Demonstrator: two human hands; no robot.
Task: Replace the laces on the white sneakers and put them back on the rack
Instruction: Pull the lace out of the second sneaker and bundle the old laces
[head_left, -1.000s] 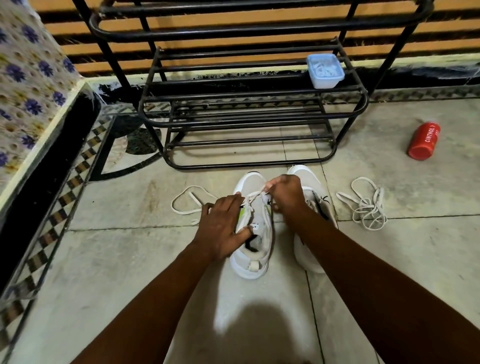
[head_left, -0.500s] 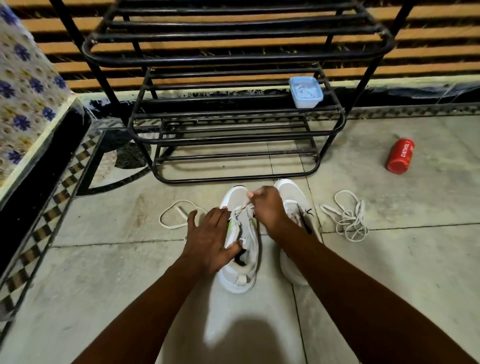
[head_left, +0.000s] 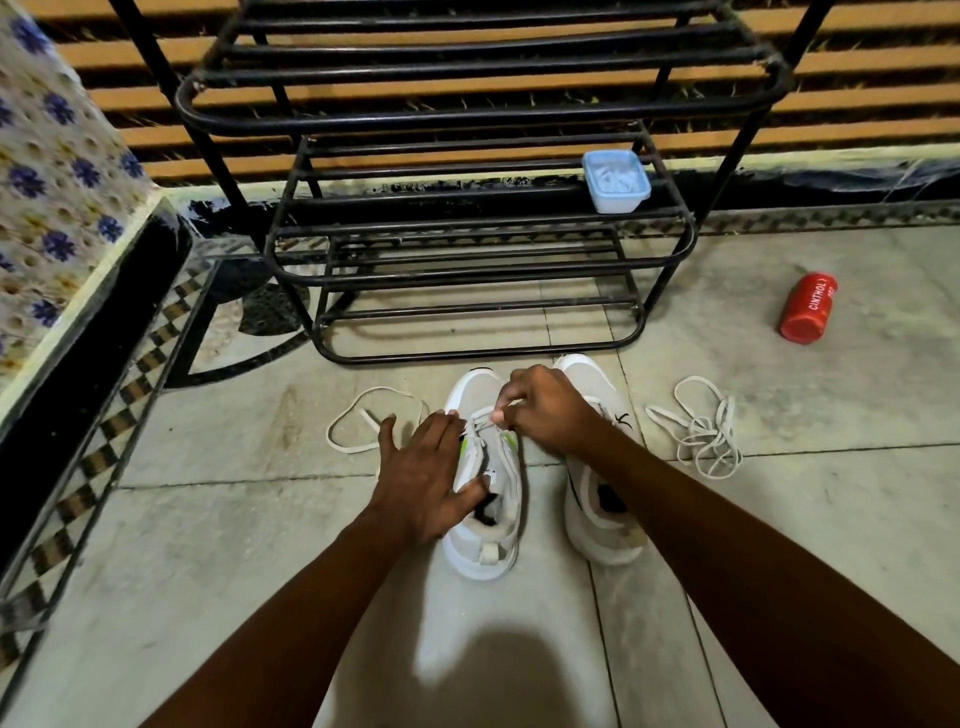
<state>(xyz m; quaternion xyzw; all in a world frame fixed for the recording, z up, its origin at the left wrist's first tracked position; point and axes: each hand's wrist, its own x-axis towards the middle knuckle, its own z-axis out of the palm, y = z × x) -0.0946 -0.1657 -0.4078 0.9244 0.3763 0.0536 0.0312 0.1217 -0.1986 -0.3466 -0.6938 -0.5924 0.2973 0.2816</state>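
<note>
Two white sneakers on floor tiles just in front of black rack, toes twd it — left sneaker, right sneaker. Left hand: fingers spread flat, pressing left sneaker's side. Right hand: pinching lace at its eyelets. Loose lace right of pair. Blue tub on rack shelf. Red bottle right of rack.

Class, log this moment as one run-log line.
left hand: steadies left sneaker | right hand: pinches lace | right sneaker: unlaced | rack: no sneakers
</note>
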